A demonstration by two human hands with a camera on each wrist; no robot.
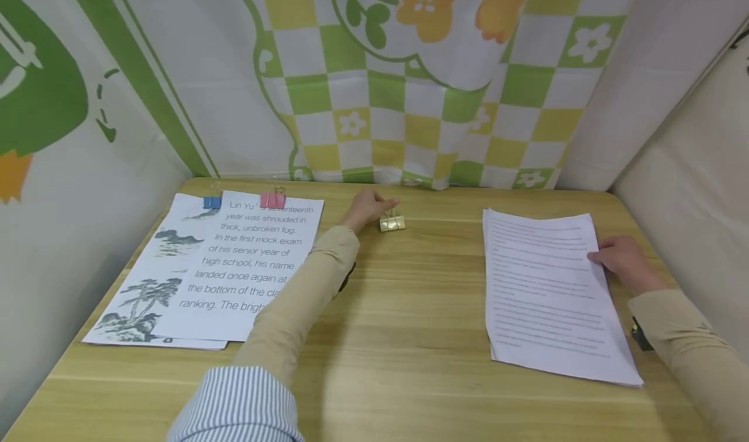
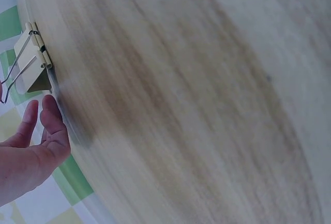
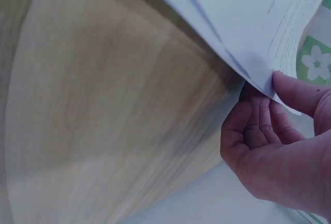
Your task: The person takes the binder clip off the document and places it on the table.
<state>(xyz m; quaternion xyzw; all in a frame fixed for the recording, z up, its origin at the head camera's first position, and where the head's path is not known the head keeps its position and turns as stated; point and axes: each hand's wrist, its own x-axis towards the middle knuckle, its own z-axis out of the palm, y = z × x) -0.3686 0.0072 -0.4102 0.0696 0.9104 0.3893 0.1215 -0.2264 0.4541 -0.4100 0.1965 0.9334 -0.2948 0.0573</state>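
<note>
My left hand (image 1: 365,209) reaches to a gold binder clip (image 1: 392,221) near the table's back edge. In the left wrist view, a fingertip at the frame's edge is beside the clip's wire handles (image 2: 19,76), while other fingers (image 2: 54,123) curve loosely below it. Whether the handles are gripped is not plain. On the right, my right hand (image 1: 627,263) pinches the edge of a stack of printed paper sheets (image 1: 544,292). Its thumb (image 3: 297,92) lies on top and the curled fingers are underneath, with the edge raised off the wood.
At the left of the wooden table (image 1: 409,338) lie a large-print text sheet (image 1: 246,260) with a pink binder clip (image 1: 272,200) and a landscape-picture sheet (image 1: 140,299) with a blue binder clip (image 1: 212,203). A patterned curtain (image 1: 404,104) hangs behind the table.
</note>
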